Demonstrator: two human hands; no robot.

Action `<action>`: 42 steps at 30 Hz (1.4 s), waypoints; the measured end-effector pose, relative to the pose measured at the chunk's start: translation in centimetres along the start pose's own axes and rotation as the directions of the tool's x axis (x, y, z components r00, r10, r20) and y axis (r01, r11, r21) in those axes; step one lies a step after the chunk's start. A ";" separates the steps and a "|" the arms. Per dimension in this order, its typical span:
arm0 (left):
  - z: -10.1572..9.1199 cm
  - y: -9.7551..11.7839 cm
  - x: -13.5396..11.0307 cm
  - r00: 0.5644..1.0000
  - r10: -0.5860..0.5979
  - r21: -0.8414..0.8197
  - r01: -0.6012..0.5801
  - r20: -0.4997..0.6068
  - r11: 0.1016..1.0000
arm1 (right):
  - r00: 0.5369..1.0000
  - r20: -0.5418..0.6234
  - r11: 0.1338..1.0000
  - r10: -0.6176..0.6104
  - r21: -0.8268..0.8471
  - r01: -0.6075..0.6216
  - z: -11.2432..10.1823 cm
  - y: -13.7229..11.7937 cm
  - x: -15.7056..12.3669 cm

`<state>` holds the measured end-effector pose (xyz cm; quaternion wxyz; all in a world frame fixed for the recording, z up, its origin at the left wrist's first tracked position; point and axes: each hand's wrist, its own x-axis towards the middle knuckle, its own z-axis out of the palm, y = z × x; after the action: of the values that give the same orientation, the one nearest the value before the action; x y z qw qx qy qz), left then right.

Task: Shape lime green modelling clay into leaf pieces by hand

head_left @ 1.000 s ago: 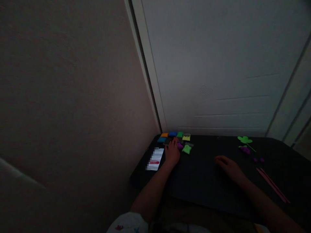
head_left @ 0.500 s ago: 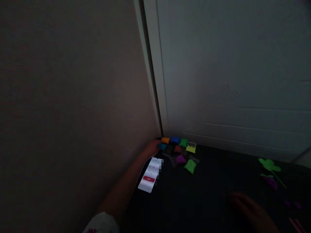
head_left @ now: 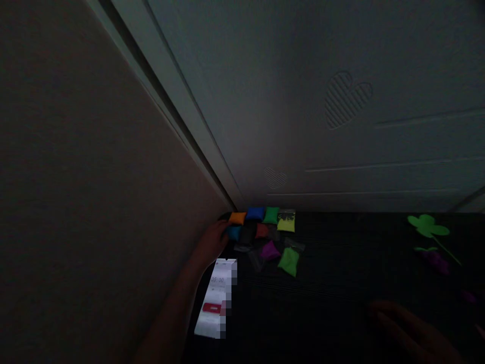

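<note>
The left hand [head_left: 212, 244] is at the left edge of a small, teal-blue, pillow-shaped packet [head_left: 234, 232], far left on the black wood-grained tabletop [head_left: 329, 273]; the right hand [head_left: 411, 327] is well apart (neither's grip can be told). Behind stands a pale panel [head_left: 257, 91] with embossed striped hearts [head_left: 343, 103].

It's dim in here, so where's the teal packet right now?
In the head view, the teal packet lies just left of centre, by the left hand, below the orange packet and left of the black packet.
</note>
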<state>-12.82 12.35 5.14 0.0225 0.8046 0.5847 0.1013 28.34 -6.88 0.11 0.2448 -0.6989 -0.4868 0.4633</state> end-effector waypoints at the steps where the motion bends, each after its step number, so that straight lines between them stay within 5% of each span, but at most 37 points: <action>1: -0.2 0.4 0.1 1.000 0.005 0.003 -0.005 -0.013 1.000 | 1.000 0.003 1.000 -0.005 0.008 0.005 0.0 0.1 0.0; 13: -1.6 11.4 1.0 0.947 0.297 -0.066 -0.291 0.126 0.955 | 0.999 0.015 0.997 -0.034 -0.067 0.035 -0.1 -0.6 -0.3; 19: -0.6 11.1 5.9 0.954 0.239 0.100 -0.259 0.182 0.961 | 0.994 0.012 0.992 -0.109 -0.061 0.109 0.1 -0.3 -0.6; 26: 0.2 10.9 12.3 0.835 0.297 -0.037 -0.317 0.464 0.948 | 0.994 0.025 0.992 -0.109 -0.055 0.110 0.1 -1.3 -0.9; 30: 0.6 11.0 12.6 0.809 0.266 -0.087 -0.260 0.525 0.962 | 0.990 0.025 0.989 -0.141 -0.030 0.142 0.2 -1.3 -0.8; 42: 0.6 10.9 10.7 0.819 0.359 -0.253 -0.269 0.448 0.929 | 0.991 0.052 0.991 -0.121 -0.042 0.123 0.3 -0.8 -0.6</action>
<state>0.62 19.05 7.65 0.2236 0.8840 0.4074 -0.0499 27.69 -7.15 0.88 0.2448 -0.6616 -0.5448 0.4533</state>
